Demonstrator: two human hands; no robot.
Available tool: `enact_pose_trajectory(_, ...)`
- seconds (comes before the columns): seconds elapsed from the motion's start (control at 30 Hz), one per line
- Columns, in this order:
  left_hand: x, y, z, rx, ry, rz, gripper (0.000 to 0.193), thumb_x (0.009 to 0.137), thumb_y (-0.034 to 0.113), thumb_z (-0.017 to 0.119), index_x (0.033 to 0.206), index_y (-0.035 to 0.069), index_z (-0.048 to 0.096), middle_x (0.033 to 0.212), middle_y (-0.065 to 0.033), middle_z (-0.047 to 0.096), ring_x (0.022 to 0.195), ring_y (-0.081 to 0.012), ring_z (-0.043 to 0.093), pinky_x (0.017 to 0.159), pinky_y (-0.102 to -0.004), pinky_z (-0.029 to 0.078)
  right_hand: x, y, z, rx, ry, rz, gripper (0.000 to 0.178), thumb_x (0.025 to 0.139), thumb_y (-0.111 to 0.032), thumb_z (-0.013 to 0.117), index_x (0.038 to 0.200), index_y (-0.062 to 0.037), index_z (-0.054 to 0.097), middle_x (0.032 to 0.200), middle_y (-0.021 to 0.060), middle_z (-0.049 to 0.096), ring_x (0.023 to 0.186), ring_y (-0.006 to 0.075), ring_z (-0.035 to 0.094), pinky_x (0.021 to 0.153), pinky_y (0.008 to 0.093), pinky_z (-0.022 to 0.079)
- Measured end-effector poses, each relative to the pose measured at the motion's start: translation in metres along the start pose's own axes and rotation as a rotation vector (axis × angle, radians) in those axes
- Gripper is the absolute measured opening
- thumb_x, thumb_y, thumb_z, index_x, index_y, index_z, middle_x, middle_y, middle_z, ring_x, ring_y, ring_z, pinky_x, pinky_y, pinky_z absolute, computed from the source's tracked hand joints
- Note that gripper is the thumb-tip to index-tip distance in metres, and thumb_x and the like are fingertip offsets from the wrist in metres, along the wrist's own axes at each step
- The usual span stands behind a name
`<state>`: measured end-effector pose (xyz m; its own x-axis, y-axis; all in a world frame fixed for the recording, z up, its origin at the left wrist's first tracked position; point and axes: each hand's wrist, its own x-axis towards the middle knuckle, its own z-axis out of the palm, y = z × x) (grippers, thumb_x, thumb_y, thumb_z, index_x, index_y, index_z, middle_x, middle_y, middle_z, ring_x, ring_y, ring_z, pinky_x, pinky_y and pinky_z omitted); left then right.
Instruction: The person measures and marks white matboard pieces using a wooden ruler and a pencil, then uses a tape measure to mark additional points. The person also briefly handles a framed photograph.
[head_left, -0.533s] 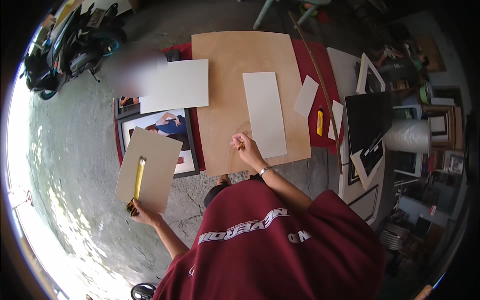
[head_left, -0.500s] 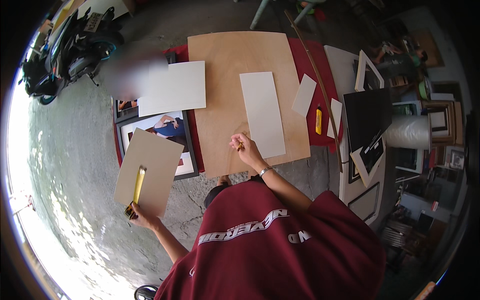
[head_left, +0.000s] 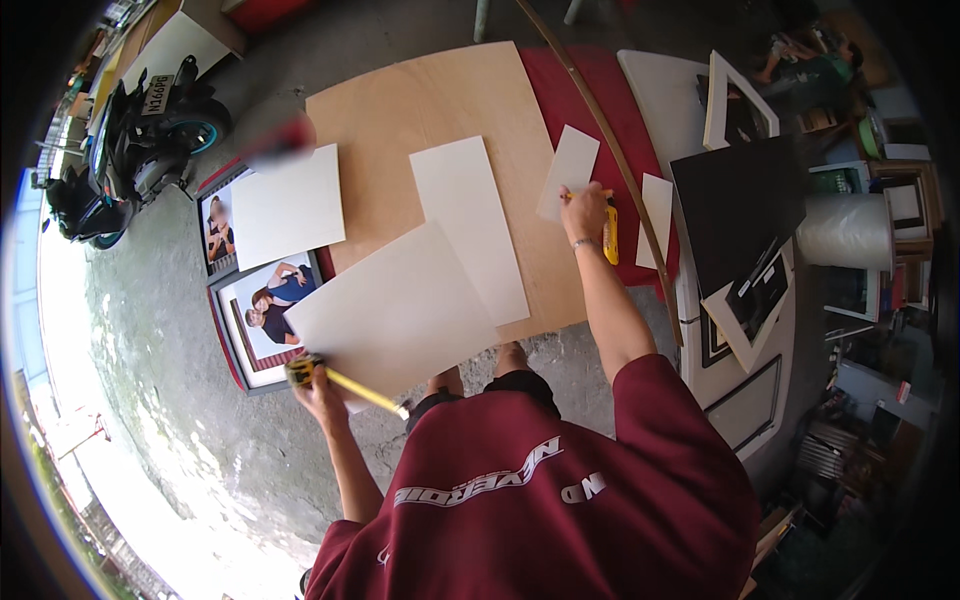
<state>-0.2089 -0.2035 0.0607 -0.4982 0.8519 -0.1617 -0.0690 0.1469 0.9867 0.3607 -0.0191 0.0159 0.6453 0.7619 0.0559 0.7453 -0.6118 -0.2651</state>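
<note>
My left hand (head_left: pixel 322 398) is closed round a yellow-and-black tape measure (head_left: pixel 300 372), its yellow blade drawn out toward my body. The same hand steadies a large pale board (head_left: pixel 400 300), whose far corner overlaps a long white board strip (head_left: pixel 465 215) on the plywood. At the right, my right hand (head_left: pixel 583 215) is closed on a thin yellowish stick like a pencil, its tip poking out on the left. A yellow utility knife (head_left: pixel 611 240) lies against that hand's fingers; whether they grip it too, I cannot tell. Under the fingertips is a small white card piece (head_left: pixel 573 160).
The plywood sheet (head_left: pixel 400 100) rests on a red cloth (head_left: pixel 545 75). Framed photos (head_left: pixel 268 300) and another white board (head_left: pixel 288 210) lie at left. A long thin wooden strip (head_left: pixel 600 115) crosses the right side, near a black sheet (head_left: pixel 735 215). A motorcycle (head_left: pixel 140 150) stands far left.
My right hand has moved from the plywood's near edge right to the utility knife. My left hand has swung the large board right, over the plywood and the long strip. The view has shifted.
</note>
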Motion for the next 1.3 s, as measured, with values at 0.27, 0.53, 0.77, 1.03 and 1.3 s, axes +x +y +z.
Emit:
enact_pose_trajectory(0.27,-0.056,-0.033,0.17,0.072,-0.206,-0.123,0.045,0.089,0.015,0.076,0.127,-0.001,0.059,0.108,-0.0072,0.065,0.098,-0.0165,0.061,0.09,-0.032,0.05,0.085,0.037,0.009,0.66,0.134,-0.189,0.023,0.095,0.001,0.066,0.101,-0.002,0.045,0.092,0.0188,0.059,0.083,0.037,0.064,0.078,0.0453,0.053)
enact_pose_trajectory(0.53,-0.04,-0.065,0.278,0.185,-0.276,-0.11,0.04,0.089,0.019,0.079,0.12,0.003,0.06,0.103,-0.0037,0.064,0.091,-0.0132,0.058,0.083,-0.0304,0.049,0.112,0.114,-0.06,0.755,0.257,-0.143,0.035,0.111,-0.033,0.056,0.115,0.0017,0.052,0.11,0.0163,0.07,0.108,0.0246,0.071,0.094,0.0372,0.057)
enact_pose_trajectory(0.77,-0.042,-0.052,0.316,0.375,-0.278,0.102,0.065,0.082,0.029,0.086,0.13,-0.003,0.058,0.12,-0.0122,0.062,0.104,-0.0207,0.064,0.097,-0.0346,0.052,-0.043,0.156,-0.043,0.711,-0.003,-0.143,0.026,0.114,-0.026,0.046,0.118,-0.0016,0.051,0.112,0.017,0.07,0.102,0.0257,0.072,0.091,0.0391,0.059)
enact_pose_trajectory(1.03,-0.036,-0.085,0.369,0.72,0.141,0.501,0.072,0.072,0.028,0.099,0.124,-0.002,0.06,0.108,-0.0145,0.069,0.096,-0.0245,0.068,0.087,-0.0385,0.057,-0.085,0.145,-0.023,1.112,0.083,0.009,0.062,0.114,-0.053,0.025,0.133,0.001,0.048,0.111,0.0168,0.068,0.092,0.0218,0.068,0.083,0.0333,0.055)
enact_pose_trajectory(1.3,-0.029,-0.104,0.399,0.892,0.283,0.415,0.081,0.068,0.038,0.1,0.129,0.0,0.062,0.118,-0.0161,0.067,0.113,-0.0336,0.062,0.099,-0.0469,0.051,-0.069,0.129,-0.035,0.937,-0.096,-0.311,0.027,0.111,-0.016,0.05,0.125,0.004,0.061,0.086,0.01,0.068,0.08,0.016,0.065,0.08,0.033,0.054)
